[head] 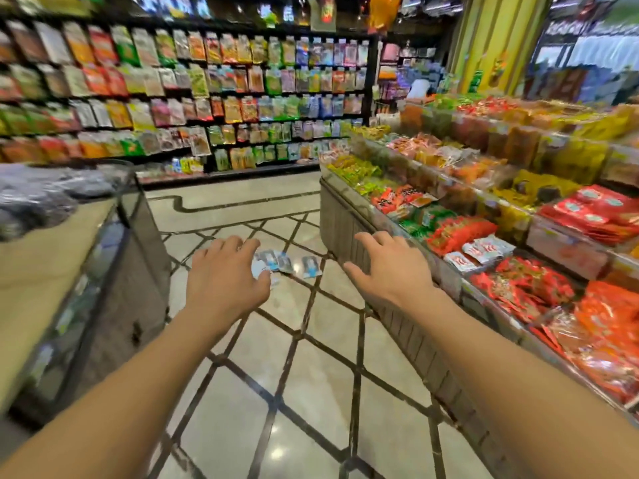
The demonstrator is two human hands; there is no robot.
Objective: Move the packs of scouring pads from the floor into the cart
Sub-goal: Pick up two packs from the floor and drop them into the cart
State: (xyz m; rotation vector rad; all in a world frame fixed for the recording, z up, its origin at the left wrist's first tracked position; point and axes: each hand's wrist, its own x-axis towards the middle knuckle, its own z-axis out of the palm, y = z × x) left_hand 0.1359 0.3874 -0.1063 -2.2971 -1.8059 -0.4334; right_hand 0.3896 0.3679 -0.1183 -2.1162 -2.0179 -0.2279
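Observation:
Several small packs of scouring pads point(285, 263), pale blue and grey, lie close together on the tiled floor in the aisle ahead; one pack point(310, 267) sits slightly apart to the right. My left hand point(224, 276) is stretched forward with relaxed fingers, holding nothing, and it covers the left part of the group. My right hand point(387, 269) reaches forward to the right of the packs, fingers spread, holding nothing. No cart is visible. The picture is blurred.
A low display stand point(103, 264) with dark bagged goods on top borders the aisle on the left. A long snack counter point(397, 299) with red and yellow packets runs along the right. Wall shelves of hanging packets point(214, 98) close the far end.

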